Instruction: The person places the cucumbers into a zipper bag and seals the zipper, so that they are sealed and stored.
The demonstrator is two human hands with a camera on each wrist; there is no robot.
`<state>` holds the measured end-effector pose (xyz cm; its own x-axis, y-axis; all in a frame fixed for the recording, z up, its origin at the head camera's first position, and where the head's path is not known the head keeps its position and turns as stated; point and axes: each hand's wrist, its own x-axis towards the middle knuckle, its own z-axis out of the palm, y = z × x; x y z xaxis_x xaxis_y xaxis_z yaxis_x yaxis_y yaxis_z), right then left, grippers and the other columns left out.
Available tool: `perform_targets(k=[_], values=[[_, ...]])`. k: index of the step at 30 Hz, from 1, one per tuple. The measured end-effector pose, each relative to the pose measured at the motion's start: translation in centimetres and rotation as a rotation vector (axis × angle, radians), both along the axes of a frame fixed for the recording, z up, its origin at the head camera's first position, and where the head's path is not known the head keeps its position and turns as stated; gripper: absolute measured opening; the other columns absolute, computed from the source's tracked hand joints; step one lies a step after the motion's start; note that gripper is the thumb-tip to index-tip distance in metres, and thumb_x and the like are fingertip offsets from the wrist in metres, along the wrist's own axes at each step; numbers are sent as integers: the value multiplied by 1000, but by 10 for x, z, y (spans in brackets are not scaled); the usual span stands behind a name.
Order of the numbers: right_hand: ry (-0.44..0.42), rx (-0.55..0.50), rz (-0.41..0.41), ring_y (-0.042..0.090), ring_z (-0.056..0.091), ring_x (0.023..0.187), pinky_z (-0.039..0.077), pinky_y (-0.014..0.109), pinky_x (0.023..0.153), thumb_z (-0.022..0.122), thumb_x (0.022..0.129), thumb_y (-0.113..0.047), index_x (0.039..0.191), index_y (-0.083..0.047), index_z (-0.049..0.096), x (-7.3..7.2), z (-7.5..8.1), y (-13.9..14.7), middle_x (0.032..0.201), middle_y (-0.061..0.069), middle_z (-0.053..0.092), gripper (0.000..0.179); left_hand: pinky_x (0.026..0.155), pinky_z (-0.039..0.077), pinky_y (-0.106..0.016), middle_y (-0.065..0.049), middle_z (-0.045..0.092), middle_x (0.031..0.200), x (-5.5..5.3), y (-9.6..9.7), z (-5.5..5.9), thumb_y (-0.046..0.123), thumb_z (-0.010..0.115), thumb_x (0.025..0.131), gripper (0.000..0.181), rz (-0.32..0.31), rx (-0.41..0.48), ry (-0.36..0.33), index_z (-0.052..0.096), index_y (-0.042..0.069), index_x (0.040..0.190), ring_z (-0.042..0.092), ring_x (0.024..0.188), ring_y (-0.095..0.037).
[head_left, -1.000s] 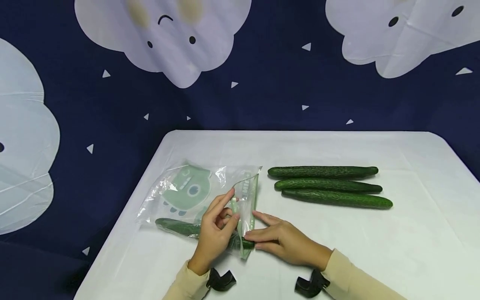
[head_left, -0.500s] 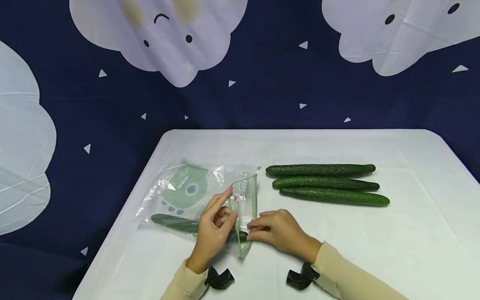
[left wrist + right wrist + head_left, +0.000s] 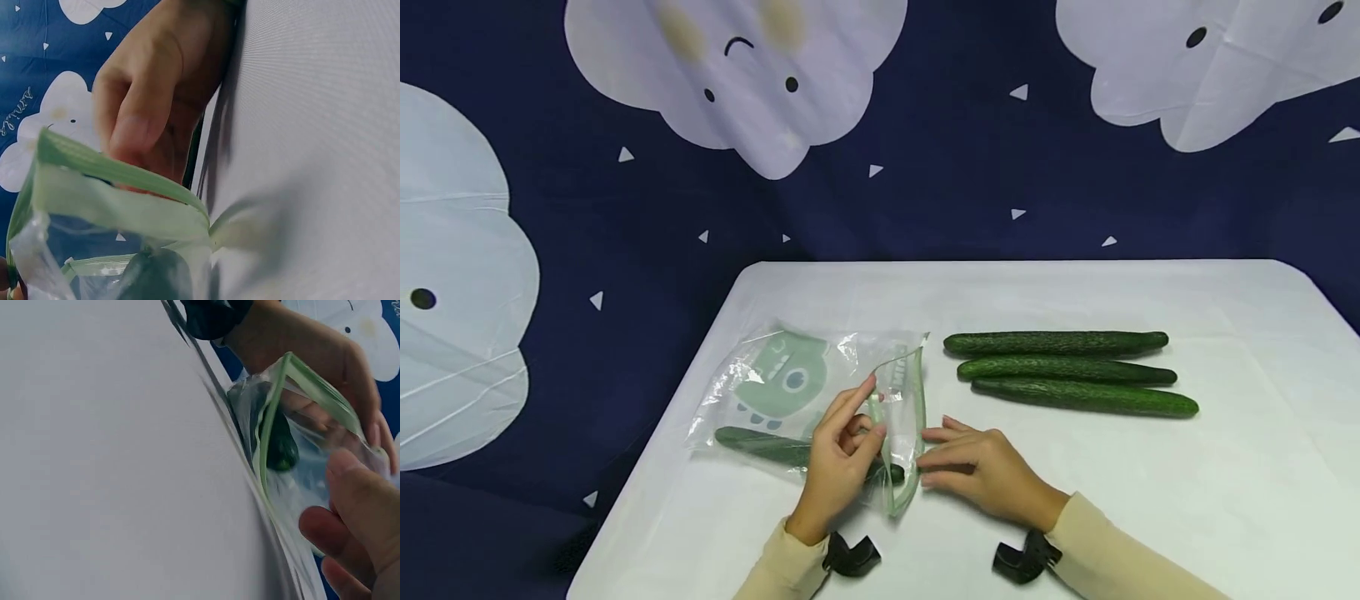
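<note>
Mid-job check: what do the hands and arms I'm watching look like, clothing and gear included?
The left hand and right hand wear no gloves. The left sleeve and right sleeve are plain beige, ending at the wrists. Each wrist carries a black, angular block, probably its camera; I can't make out any markings.

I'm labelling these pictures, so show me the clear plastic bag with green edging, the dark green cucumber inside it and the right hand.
Clear plastic bag with green edging (image 3: 801,383), head view: its printed side.
Dark green cucumber (image 3: 763,445), head view: side, through plastic.
Right hand (image 3: 988,471), head view: its back.
</note>
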<state>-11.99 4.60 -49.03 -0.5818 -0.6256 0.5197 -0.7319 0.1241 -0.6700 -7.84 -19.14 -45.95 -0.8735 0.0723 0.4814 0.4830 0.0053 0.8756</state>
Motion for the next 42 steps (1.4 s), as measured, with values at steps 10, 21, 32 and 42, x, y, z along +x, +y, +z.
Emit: perform_targets(k=[10,21,32,42], values=[[-9,-109,-280,19,69,112,48,20,99,88,74,3,106,-14,82,-3,-2,88,112,9,76,37,56,47,-20,-31,50,127,2,3,0,-15,58,96,58,16,-28,31,40,-10,151,56,79,-10],[-79,-85,-810,-7,65,85,43,8,76,86,79,3,106,-8,81,-16,23,188,90,-13,76,30,52,45,-22,-32,51,127,0,0,1,-17,58,95,58,25,-55,66,41,-12,150,55,76,-12],[-214,163,-769,-21,44,112,33,-3,87,81,90,-22,131,-16,71,-39,1,235,126,-20,62,42,54,45,-21,-31,52,127,-5,3,5,-17,58,95,59,21,-47,70,42,-7,151,55,76,-12],[-221,248,-647,-18,51,106,43,2,72,85,86,-20,124,-22,76,-39,1,247,122,-27,62,40,54,45,-20,-30,51,127,-1,1,6,-16,58,96,59,24,-29,54,42,-7,152,54,77,-8]])
